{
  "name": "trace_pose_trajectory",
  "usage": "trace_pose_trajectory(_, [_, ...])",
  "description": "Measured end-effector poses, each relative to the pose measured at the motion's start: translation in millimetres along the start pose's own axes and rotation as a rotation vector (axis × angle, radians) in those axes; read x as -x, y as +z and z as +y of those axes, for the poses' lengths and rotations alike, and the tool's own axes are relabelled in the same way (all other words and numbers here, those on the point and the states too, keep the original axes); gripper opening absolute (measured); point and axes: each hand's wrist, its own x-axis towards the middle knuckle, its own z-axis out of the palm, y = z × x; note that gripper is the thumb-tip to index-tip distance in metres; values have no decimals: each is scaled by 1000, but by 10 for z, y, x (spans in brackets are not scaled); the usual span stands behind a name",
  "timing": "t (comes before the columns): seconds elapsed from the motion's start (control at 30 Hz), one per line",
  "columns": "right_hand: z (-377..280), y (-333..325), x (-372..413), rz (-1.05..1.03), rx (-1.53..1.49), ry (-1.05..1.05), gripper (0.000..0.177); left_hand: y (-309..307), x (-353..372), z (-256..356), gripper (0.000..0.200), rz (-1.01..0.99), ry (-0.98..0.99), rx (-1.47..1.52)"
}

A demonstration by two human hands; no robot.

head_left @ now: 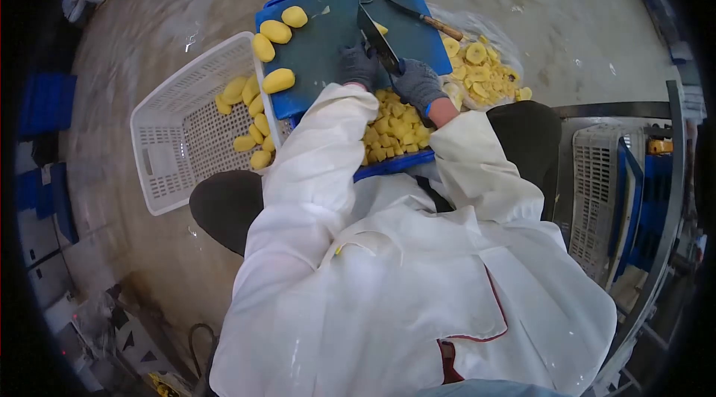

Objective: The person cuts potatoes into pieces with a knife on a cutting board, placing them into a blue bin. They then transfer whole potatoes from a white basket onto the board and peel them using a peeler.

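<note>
Potatoes [279, 80] on blue board [321, 46] | glossy floor [567, 31] | right fingers [409, 79] gripping knife [377, 37] | left fingers [359, 63] unclear

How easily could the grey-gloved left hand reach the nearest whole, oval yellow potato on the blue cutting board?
Probably yes: bare board lies between the left hand and that potato; the dark metal cleaver is on the other side.

1. No lettering, label, brand or number is showing legibly anywhere.
2. The pale panel [139, 331] at lower left is bearing dark pointed marks [129, 339], too unclear to read.
</note>
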Motion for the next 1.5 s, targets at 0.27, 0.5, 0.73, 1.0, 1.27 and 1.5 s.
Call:
trace_pose_trajectory(0.27, [-90, -108, 119, -4, -44, -16, 34, -81, 196, -353, 39, 88, -382, 132])
trace_pose_trajectory(0.5, [-362, -26, 129, -67, -38, -8, 32, -236, 453, -497, 29, 128, -32, 156])
trace_pose_trajectory(0.73, [-409, 268, -45, -17, 154, -133, 30, -136, 508, -390, 33, 86, -9, 258])
trace_pose_trajectory(1.0, [-153, 71, 14, -45, -152, -78, 31, -268, 279, -486, 50, -141, 31, 125])
trace_pose_trajectory(1.27, [256, -170, 499, 93, -227, 47, 29, -448, -199, -516, 63, -430, 699, -162])
trace_pose_trajectory(1.5, [175, -6, 499, 93, -212, -57, 28, -226, 409, -237, 75, -179, 78, -200])
